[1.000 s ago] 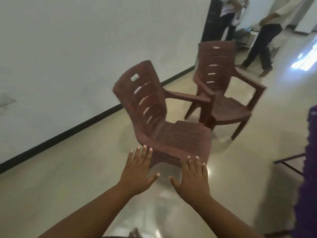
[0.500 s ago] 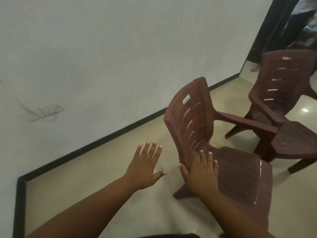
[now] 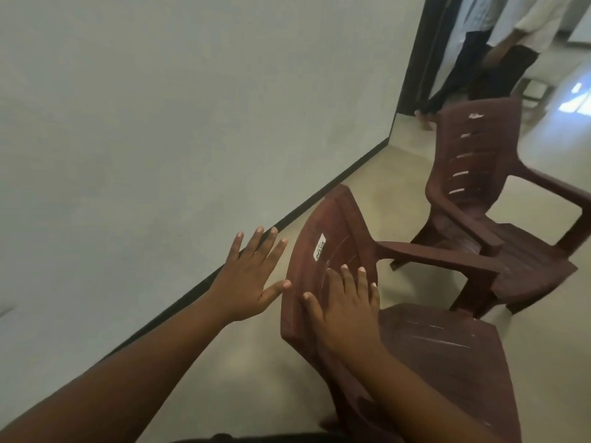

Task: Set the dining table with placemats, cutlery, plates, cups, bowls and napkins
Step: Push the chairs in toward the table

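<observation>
A brown plastic armchair (image 3: 335,238) with a white label on its backrest stands right in front of me. My right hand (image 3: 343,302) is stretched out over the backrest with its fingers straight; whether it touches the plastic I cannot tell. My left hand (image 3: 248,279) hovers just left of the backrest's edge, fingers spread and holding nothing. No table, placemats, cutlery or dishes are in view.
A second brown armchair (image 3: 479,187) stands behind the first, to the right. A pale wall (image 3: 160,123) with a black skirting runs along the left. Two people (image 3: 499,49) stand by a dark doorway at the top right. The floor is pale and glossy.
The view has swung and I have come closer to the near chair. Both hands have reached forward to its backrest, fingers still straight.
</observation>
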